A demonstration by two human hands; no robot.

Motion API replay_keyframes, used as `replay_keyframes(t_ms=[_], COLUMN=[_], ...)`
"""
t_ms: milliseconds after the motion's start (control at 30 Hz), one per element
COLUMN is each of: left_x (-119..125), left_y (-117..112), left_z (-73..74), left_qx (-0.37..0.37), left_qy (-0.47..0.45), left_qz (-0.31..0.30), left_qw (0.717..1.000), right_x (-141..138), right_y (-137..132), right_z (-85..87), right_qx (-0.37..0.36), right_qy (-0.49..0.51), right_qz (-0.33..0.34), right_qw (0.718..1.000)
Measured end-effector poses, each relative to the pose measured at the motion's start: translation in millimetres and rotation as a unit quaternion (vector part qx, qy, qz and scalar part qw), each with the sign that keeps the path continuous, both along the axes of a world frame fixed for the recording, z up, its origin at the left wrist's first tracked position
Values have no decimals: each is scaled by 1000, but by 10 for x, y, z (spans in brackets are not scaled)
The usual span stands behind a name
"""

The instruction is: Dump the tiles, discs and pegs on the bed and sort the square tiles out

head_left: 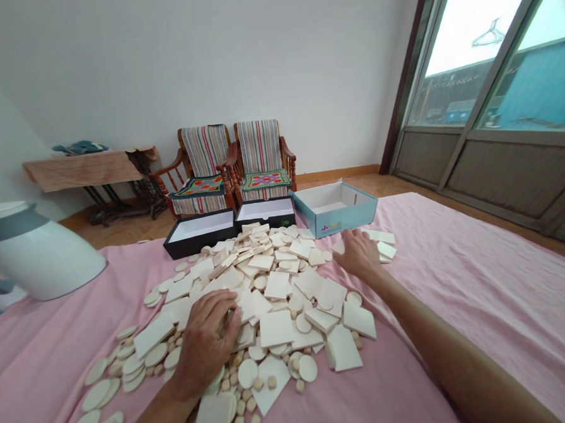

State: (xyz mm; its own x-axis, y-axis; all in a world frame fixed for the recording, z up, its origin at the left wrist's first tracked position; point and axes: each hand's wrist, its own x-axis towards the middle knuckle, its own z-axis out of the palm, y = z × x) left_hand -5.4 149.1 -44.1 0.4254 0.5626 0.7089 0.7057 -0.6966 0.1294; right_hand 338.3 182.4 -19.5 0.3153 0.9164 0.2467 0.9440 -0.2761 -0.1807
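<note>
A wide heap of pale wooden pieces (272,288), squares, discs and small cubes, covers the pink cloth (466,290) in front of me. My left hand (208,341) lies palm down on the near part of the heap, fingers curled over square tiles. My right hand (358,253) reaches to the far right edge of the heap, resting on a few square tiles (383,244) close to the light blue box (334,209). Whether either hand grips a piece is hidden under the palms.
Two open black boxes (201,231) (266,212) with white insides stand behind the heap, left of the blue box. A white and grey container (33,250) sits at the left. Two striped armchairs (235,163) and a side table (91,171) stand by the wall; a glass door (493,68) is at the right.
</note>
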Motion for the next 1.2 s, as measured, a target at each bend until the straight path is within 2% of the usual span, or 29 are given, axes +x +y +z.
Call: replay_keyframes(t_ms=[67, 233, 300, 433, 533, 667, 800, 833, 900, 1033, 1200], left_x=[-1, 0, 2, 3, 2, 3, 11, 13, 18, 30, 25], left_y=[0, -9, -9, -4, -8, -23, -21, -18, -15, -21, -26], left_z=[-2, 0, 3, 3, 5, 14, 19, 18, 18, 24, 25], left_qx=[1, 0, 1, -2, -5, -5, -6, -7, -8, -7, -3], left_qy=[0, 1, 0, 0, 1, 3, 1, -1, -4, -5, -1], left_qz=[0, 2, 3, 3, 3, 2, 4, 5, 6, 7, 1], left_qw=[1000, 1000, 1000, 1000, 1000, 1000, 1000, 1000, 1000, 1000, 1000], right_x=[28, -185, -315, -491, -490, -230, 126, 173, 180, -49, -297], right_y=[6, 115, 178, 245, 212, 100, 60, 73, 125, 253, 276], right_z=[39, -60, -115, -144, -89, 49, 145, 146, 114, -59, -263], right_qx=[37, -45, -59, -68, -58, -38, 13, 29, 29, -64, -79], right_qy=[-40, 15, 8, -18, -11, -23, -63, -70, -59, 24, 31], right_qz=[-21, 115, 127, 106, 97, 52, -66, -76, -35, 114, 128], right_qw=[998, 992, 990, 992, 994, 998, 996, 994, 997, 991, 988])
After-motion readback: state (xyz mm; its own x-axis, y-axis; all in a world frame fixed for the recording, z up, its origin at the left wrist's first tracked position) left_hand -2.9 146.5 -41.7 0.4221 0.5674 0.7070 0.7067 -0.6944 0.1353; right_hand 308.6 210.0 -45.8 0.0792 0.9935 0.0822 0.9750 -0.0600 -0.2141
